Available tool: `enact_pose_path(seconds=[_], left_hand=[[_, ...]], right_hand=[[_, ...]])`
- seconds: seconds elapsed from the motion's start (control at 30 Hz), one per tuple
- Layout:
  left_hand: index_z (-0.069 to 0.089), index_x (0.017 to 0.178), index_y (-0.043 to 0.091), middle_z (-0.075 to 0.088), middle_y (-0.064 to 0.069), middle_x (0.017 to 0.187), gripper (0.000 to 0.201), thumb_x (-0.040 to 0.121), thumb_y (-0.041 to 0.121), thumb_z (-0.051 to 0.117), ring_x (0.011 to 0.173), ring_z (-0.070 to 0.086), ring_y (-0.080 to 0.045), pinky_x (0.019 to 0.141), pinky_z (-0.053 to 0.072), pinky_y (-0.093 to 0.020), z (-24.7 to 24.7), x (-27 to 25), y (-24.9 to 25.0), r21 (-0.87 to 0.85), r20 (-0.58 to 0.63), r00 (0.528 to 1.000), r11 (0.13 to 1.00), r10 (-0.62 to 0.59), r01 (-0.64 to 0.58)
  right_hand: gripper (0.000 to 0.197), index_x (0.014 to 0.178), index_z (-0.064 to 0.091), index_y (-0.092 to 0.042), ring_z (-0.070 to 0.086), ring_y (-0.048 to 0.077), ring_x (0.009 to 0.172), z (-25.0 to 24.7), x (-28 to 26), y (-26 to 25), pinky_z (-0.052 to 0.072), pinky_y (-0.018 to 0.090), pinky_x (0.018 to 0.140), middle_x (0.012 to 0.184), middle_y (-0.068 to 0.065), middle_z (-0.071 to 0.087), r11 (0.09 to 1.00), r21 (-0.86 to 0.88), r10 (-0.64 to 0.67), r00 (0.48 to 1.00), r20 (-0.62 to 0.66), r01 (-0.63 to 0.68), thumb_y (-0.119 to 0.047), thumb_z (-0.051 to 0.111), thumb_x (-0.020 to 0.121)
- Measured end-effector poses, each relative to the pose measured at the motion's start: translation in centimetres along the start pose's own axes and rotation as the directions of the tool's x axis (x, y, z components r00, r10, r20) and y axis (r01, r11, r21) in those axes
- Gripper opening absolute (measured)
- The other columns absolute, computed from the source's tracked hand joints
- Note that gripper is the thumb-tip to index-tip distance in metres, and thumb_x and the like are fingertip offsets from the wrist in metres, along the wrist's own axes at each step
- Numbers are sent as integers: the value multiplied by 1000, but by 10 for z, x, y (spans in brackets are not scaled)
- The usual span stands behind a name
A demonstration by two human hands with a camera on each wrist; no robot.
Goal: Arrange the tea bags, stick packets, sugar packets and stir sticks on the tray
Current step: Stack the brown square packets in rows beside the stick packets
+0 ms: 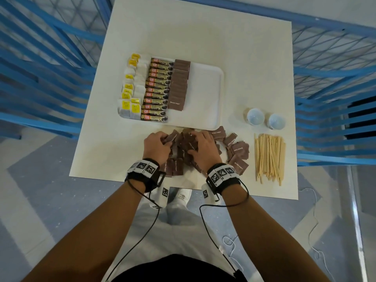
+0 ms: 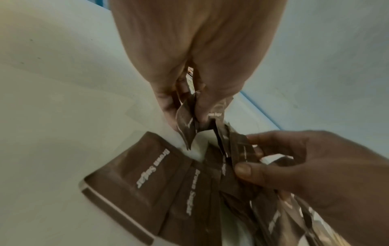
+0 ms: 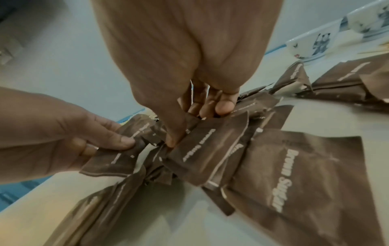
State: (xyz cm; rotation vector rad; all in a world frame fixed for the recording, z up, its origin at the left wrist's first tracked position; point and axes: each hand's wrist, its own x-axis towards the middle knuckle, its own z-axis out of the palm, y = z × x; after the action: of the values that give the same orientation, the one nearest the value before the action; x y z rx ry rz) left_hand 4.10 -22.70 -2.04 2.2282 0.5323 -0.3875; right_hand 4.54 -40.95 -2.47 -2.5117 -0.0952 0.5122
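Note:
A white tray [image 1: 205,92] on the table holds tea bags [image 1: 130,92] at its left, a column of stick packets [image 1: 157,88], then a column of brown sugar packets [image 1: 179,84]. Its right part is bare. A loose pile of brown sugar packets [image 1: 236,147] lies in front of the tray. My left hand [image 1: 157,144] pinches a few packets [image 2: 187,123] from the pile. My right hand [image 1: 204,148] grips a small bunch of packets [image 3: 202,144] beside it. Stir sticks [image 1: 269,157] lie in a bundle at the right.
Two small white cups [image 1: 255,116] [image 1: 276,121] stand right of the tray, behind the sticks. The white table [image 1: 183,37] is ringed by blue railings [image 1: 50,68]. The table's near edge runs just under my wrists.

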Motion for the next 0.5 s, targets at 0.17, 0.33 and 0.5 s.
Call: enact_pose_path(seconds=[0.17,0.33,0.5], left_hand=[[72,107,11,69,-9,103,18,89,13,69,92,59,-24,83,44,-31,-17,2,-5,-64,-34,998,997,-45,43],[67,81,20,70,-4,90,16,91,8,66,91,66,-29,82,52,-36,-23,1,-5,-186,-1,998,980,-66,65],[73,89,16,73,-6,91,14,92,5,66,89,67,-26,85,55,-36,-21,-1,5,-329,48,998,944,-29,43]], right_hand=[[35,121,64,-17,51,20,114,-9,4,2,45,39,103,119,-2,57,995,79,58,998,-29,-55,-22,72,87],[18,109,69,-15,59,12,90,-26,7,2,46,20,80,97,-6,64,971,220,107,993,-55,-92,-23,70,92],[7,89,67,-23,68,6,77,-40,10,-9,51,18,69,84,-6,72,859,506,144,986,-81,-84,-21,72,91]])
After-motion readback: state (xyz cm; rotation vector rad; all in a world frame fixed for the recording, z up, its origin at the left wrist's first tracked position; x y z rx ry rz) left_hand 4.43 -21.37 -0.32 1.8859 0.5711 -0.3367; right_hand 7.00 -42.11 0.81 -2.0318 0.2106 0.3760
